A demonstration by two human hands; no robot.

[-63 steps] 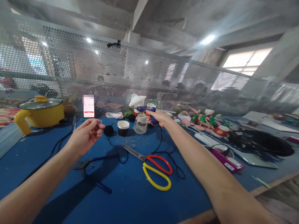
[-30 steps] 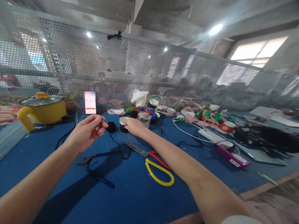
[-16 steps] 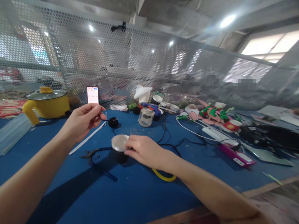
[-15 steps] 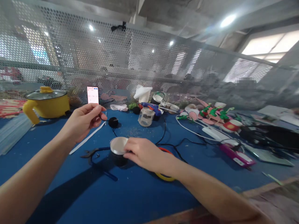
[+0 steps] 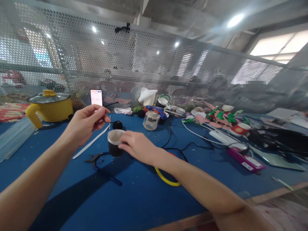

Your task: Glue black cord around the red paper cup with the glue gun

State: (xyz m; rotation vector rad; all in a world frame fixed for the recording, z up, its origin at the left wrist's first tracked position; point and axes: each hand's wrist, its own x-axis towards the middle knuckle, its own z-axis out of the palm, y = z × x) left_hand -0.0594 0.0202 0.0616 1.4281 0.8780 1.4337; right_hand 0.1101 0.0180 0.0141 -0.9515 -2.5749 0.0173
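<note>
Room along near tabletop (image 5: 141, 205), pliers (image 5: 94, 160) before cup (image 5: 114, 148), jar (image 5: 151, 121) behind right

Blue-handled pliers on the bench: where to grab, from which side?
I'd grip the blue-handled pliers by the near handle, mid-length, coming from the near side. The handles lie spread apart, and that one's outer side faces the person, exposed; the far handle runs close to the black-and-white cup in the right hand, likely leaving less finger room.

Ceiling lamp (image 5: 235, 20) glaring | window (image 5: 274, 46) washed out | dark shadow (image 5: 79, 189) on blue table (image 5: 149, 199) | edges stretched
</note>
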